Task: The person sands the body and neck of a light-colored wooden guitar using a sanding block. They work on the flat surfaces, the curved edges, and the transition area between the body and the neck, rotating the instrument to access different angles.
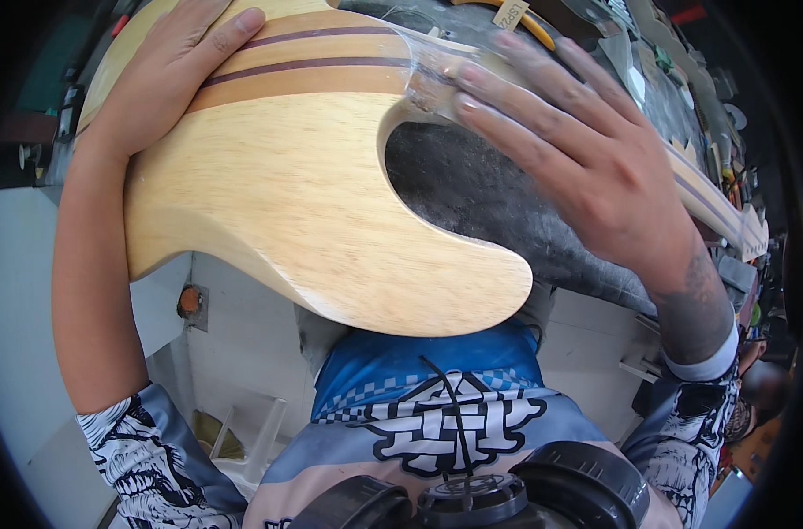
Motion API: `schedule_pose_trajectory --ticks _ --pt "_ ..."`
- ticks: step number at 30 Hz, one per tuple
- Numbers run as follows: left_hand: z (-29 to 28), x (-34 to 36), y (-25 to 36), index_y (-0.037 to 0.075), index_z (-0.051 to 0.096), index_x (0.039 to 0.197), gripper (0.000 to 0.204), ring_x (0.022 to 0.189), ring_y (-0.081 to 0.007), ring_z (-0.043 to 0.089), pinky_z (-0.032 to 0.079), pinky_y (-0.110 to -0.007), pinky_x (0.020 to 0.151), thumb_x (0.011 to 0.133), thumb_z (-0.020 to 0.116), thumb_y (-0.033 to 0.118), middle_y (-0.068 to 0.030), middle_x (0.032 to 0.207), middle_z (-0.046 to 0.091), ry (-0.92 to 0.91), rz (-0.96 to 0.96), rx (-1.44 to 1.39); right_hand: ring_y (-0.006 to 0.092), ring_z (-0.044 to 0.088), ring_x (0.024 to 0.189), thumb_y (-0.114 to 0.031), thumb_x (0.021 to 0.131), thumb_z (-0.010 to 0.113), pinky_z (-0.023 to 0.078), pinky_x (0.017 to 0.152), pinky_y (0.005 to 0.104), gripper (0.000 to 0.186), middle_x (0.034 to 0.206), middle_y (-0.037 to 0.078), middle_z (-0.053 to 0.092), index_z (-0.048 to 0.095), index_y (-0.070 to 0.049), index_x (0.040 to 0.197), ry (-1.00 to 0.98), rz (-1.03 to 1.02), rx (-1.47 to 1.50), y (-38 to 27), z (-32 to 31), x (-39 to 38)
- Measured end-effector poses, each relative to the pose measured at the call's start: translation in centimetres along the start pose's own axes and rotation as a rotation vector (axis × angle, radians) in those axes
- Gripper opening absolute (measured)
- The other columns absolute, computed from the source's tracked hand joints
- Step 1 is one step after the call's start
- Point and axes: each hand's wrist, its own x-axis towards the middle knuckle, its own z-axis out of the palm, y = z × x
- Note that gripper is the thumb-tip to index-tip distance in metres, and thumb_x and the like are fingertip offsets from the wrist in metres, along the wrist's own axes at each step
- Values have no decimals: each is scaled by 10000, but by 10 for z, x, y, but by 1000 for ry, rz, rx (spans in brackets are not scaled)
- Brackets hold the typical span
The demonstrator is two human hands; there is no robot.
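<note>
A pale wooden guitar body [278, 185] with dark stripes through its centre lies before me, its rounded horn pointing right and its lower edge overhanging toward my lap. My left hand [176, 66] lies flat on the upper left of the body, thumb stretched across the striped wood. Over the neck joint, my right hand [578, 150] is spread out, its fingers extended and their tips blurred. Pale dust coats the wood by those fingertips. The neck runs on beneath this hand to the headstock [752, 236] at the far right. Whatever lies under the right fingers is hidden.
A dark, dusty work surface [472, 189] supports the guitar. At the top sits a tool with an orange-yellow handle [538, 33] beside a small tan tag [510, 13]. Assorted tools clutter the right side. A clear plastic stool [247, 432] stands on the floor at lower left.
</note>
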Motion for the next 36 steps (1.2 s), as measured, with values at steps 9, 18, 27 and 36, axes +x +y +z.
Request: schedule_pose_trajectory --ticks 9,18,27,36 --pt "9 2 -32 7 346 1579 716 1565 -386 187 129 -457 1272 1057 452 485 -265 1653 275 -25 14 36 318 471 1445 -70 865 686 349 1220 515 574 1463 74 605 586 -124 1428 -3 68 97 -4 -1 18" --pt "2 -5 0 19 341 1585 724 1563 -400 187 137 -466 1269 1052 461 494 -260 1649 287 -14 -47 23 323 519 1401 -70 869 699 395 1178 487 597 1435 106 619 556 -72 1449 143 154 165 -16 12 24" --pt "1 -4 -11 31 287 1608 748 1582 -380 107 70 -457 1276 1059 436 516 -238 1679 223 -83 -89 -1 350 568 1336 -61 876 714 449 1120 473 562 1399 191 619 563 -12 1415 151 340 200 -25 3 -5" --pt "31 1 -44 209 377 1607 632 1589 -274 161 80 -453 1279 1061 417 526 -67 1693 292 153 76 12 377 595 1284 -132 919 712 463 1092 459 505 1359 209 636 573 26 1378 253 403 112 -48 18 38"
